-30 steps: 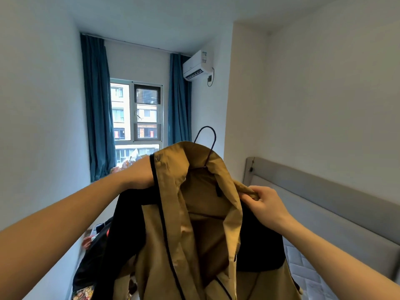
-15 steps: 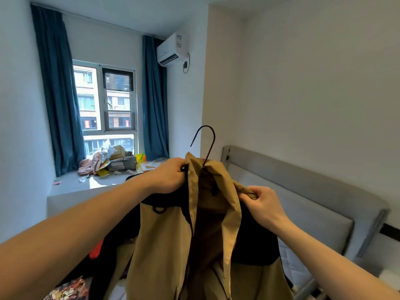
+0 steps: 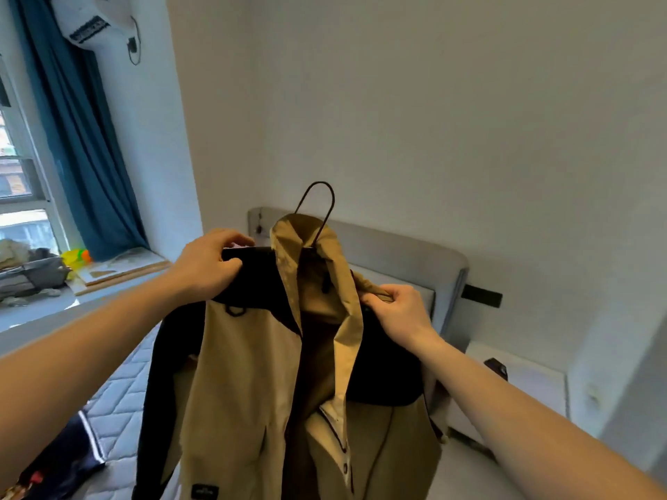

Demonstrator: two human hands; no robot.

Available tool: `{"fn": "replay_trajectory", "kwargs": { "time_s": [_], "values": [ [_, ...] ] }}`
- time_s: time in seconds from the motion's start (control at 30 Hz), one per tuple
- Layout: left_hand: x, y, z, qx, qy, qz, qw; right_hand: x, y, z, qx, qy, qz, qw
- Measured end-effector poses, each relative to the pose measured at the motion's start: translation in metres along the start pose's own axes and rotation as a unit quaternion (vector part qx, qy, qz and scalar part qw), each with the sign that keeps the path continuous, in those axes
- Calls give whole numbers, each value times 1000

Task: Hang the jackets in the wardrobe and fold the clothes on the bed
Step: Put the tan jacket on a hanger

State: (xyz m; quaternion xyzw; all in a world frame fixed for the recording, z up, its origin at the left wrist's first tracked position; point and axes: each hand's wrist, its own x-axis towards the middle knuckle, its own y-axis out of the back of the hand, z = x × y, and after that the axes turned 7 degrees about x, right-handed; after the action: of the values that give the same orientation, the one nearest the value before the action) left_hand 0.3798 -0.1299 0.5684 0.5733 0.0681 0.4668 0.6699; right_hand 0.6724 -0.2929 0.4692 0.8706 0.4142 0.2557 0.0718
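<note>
Small bedroom, white walls. Far left: window (image 3: 21,196) w/ teal curtain (image 3: 83,138), AC unit (image 3: 90,19) up top, cluttered sill (image 3: 119,272) w/ bags + a yellow toy (image 3: 75,256). Below that the quilted mattress (image 3: 119,398), a dark garment (image 3: 61,460) lying on it at bottom left, prob. one of the clothes to fold

Left hand (image 3: 209,265) grips the black shoulder of the tan-and-black jacket (image 3: 252,384), fingers curled over the top edge, thumb under. Jacket hangs mid-frame, held up in the air above the bed, front open, collar up. Hanger hook (image 3: 319,207) sticks out above the collar, so hanger's already inside. Right hand (image 3: 400,312) pinches the tan fabric by the other shoulder, fingers curled tight on it

Behind + right: grey headboard (image 3: 415,258), white nightstand (image 3: 523,380) w/ a small dark object on it, can't tell what

Change over the last sec: view swung from window toward headboard wall, left hand slid from the collar edge out onto the shoulder; right grip same. Reads as the person turning w/ the jacket, seating it on the hanger. Wardrobe not in view yet, so hanging step is prepped but not done; folding untouched
</note>
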Motion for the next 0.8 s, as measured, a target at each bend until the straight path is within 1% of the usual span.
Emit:
{"fn": "replay_trajectory", "kwargs": {
  "time_s": [0.1,0.37,0.47,0.6,0.8],
  "values": [
    [31,-45,32,-8,-21,-15,1000,3,40,29,-14,-32,22,999],
    [95,-147,135,7,-117,-119,986,-11,141,104,-38,-133,106,985],
    [118,-182,167,10,-163,-151,975,-19,173,122,-46,-167,140,975],
    [144,-225,208,-25,-205,-190,960,-31,209,139,-56,-205,199,957],
    [177,-275,270,-43,-303,-236,922,-49,247,154,-59,-257,297,918]
  ]
}}
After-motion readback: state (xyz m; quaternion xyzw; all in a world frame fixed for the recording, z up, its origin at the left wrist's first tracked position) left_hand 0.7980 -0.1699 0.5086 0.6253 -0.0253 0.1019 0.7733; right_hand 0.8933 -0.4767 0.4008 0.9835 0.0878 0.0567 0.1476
